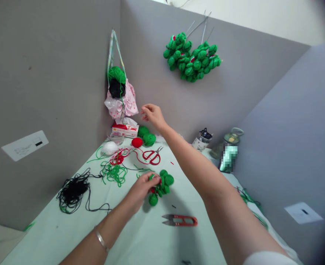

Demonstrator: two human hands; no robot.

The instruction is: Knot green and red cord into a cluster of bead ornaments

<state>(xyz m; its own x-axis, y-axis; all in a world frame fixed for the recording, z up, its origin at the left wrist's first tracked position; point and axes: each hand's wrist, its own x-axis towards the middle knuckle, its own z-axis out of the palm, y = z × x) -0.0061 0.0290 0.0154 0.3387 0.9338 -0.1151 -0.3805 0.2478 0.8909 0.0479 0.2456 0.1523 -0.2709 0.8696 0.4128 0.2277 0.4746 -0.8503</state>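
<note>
Under left hand (143, 186) grip: green crochet piece (161, 186), on table (140, 235).

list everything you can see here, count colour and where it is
crochet piece: 1, green with red, table centre, under left hand
thread snips: 1, red handle, table front
scissors: 1, red handles, mid table
black yarn tangle: 1, black, table left
green yarn tangle: 1, green, left of centre
red yarn ball: 1, red, table back
green yarn balls: 2, green, beside the red ball
white ball: 1, white, back left
tissue box: 1, red and white, corner
hanging bag: 1, pink print, corner wall, green and black yarn inside
crochet bunches: 2, green, back wall
jar: 1, white, back right
left hand: on the crochet piece
right hand: raised near the bag, pinching something small
</note>
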